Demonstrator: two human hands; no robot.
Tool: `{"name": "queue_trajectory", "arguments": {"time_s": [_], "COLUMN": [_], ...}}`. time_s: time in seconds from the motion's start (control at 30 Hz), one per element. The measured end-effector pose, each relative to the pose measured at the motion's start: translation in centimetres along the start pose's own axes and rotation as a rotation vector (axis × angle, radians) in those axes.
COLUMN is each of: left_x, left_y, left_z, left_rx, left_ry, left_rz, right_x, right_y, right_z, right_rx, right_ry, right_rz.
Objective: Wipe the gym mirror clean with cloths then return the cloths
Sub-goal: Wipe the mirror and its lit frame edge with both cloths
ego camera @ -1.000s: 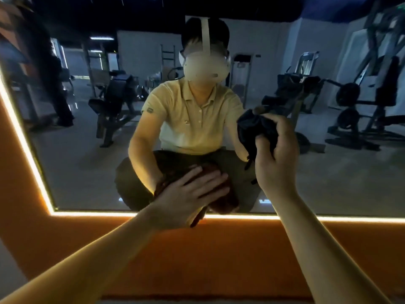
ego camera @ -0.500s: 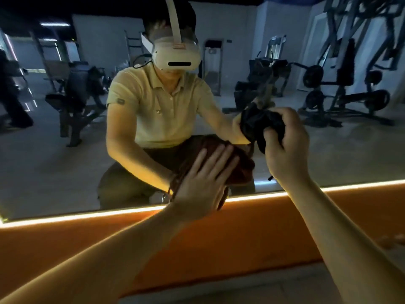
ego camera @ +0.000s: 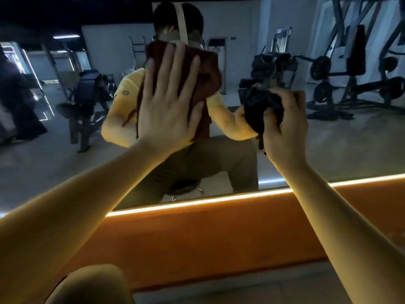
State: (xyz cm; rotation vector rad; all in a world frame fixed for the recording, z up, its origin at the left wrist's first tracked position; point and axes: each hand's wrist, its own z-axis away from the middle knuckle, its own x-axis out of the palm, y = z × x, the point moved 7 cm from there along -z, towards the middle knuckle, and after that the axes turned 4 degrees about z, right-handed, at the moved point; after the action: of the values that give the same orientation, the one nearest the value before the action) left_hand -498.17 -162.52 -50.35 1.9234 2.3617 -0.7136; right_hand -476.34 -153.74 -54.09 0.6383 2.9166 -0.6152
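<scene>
1. While the left hand (ego camera: 166,110) lies flat against the mirror (ego camera: 328,139), we note a red-brown cloth (ego camera: 206,69) pinned between its palm and the glass, high in the view.
2. Left fingers (ego camera: 173,69): straight and spread apart, pressing on the cloth. The thumb is stretched out to the right. Part of the cloth hangs down past the palm on the thumb side.
3. Right hand (ego camera: 285,128): right of the left hand and lower, with a bunched dark cloth (ego camera: 260,108) in it. Its fingers (ego camera: 291,99) are curled and clamped round the bundle, and a short tail dangles under the fist.
4. We cannot tell whether the dark cloth touches the glass.
5. Both cloths sit well above the mirror's lower edge, where a glowing light strip (ego camera: 197,205) runs. Under it we record an orange wall band (ego camera: 208,242).
6. Reflection: a yellow shirt (ego camera: 129,84) left of the red-brown cloth, a round stool (ego camera: 184,186) beneath the reflected person, and weight machines (ego camera: 350,80) at the right.
7. Bottom left: a bent knee (ego camera: 92,286), close to the camera.
</scene>
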Motion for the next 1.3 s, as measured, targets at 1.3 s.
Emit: {"name": "queue_trajectory", "arguments": {"time_s": [1.3], "left_x": [3.5], "left_y": [9.4], "left_z": [-5.1], "left_rx": [0.049], "left_ry": [-0.015], "left_rz": [-0.016], "right_x": [-4.3], "right_y": [6.9], "right_z": [-2.5], "right_rx": [0.030], "right_ry": [0.155], "right_rz": [-0.150]}}
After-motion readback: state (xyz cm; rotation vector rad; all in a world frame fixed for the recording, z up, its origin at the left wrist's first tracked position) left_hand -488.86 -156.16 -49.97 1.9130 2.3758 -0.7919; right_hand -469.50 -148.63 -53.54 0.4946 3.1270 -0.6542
